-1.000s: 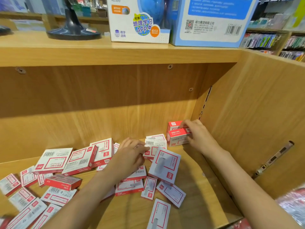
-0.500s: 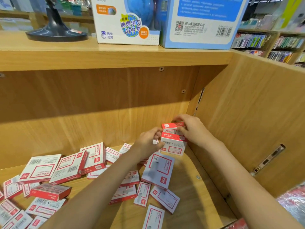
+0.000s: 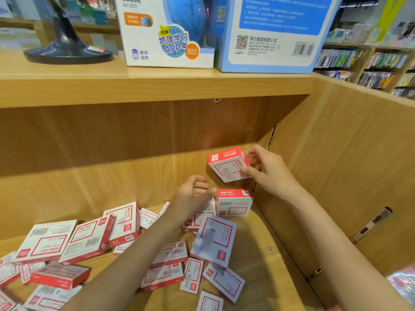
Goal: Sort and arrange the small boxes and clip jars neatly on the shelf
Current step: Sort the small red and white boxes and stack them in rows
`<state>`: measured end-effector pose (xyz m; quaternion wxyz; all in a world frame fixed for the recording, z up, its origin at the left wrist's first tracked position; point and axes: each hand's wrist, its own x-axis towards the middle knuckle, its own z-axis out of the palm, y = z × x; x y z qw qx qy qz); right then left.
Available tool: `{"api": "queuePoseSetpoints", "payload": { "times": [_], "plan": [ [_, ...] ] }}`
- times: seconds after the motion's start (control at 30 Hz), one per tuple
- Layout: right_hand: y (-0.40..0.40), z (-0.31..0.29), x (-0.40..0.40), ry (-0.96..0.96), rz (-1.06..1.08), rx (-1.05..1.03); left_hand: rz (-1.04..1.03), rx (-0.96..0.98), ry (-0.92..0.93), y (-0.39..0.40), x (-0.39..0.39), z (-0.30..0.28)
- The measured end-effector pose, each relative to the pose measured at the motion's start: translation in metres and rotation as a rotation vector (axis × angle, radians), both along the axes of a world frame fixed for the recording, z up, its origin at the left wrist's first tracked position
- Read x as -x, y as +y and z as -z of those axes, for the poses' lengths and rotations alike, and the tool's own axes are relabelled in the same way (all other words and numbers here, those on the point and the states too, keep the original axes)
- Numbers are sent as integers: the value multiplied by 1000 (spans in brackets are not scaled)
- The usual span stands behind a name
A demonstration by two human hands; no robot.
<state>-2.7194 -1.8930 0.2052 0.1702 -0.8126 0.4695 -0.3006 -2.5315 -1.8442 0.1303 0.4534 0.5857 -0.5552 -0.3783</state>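
My right hand (image 3: 267, 171) holds a small red-and-white box (image 3: 226, 163) lifted and tilted in the air near the shelf's back right corner. Below it a second matching box (image 3: 233, 202) stands on the wooden shelf (image 3: 265, 234) in that corner. My left hand (image 3: 190, 196) hovers just left of the standing box with fingers loosely curled and nothing in it. Several flat red-and-white boxes (image 3: 87, 237) lie scattered over the shelf's left and middle. No clip jars are in view.
The shelf's right side wall (image 3: 350, 167) rises close beside my right arm, with a metal bracket (image 3: 371, 224) on it. On the shelf above stand a globe carton (image 3: 168, 34), a blue carton (image 3: 274, 34) and a black lamp base (image 3: 67, 51).
My right hand has lifted the upper box off the stack and tilted it. My left hand has let go of the boxes and drawn back slightly to the left.
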Motion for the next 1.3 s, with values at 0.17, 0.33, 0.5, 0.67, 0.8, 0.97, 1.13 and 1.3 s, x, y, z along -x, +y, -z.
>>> {"api": "queuePoseSetpoints", "payload": {
  "times": [0.17,0.33,0.5,0.67,0.8,0.97,1.13,1.3],
  "plan": [
    [8,2,-6,-208,-174,-178,120,117,234,0,13,-14],
    [13,12,-5,-53,-104,13,-103,318,-214,-4,9,-23],
    [19,15,-6,150,41,283,-116,294,-308,-10,15,-23],
    [16,22,-1,188,14,268,-128,216,-304,-16,20,-18],
    [15,23,1,176,12,272,-121,231,-326,-17,18,-17],
    [22,13,-5,-80,197,281,-117,466,-394,-1,26,-34],
    [38,-5,-19,-744,65,-287,-102,585,-312,7,20,-37],
    [36,4,-34,-568,247,-322,32,695,-423,13,21,-30]
  ]
}}
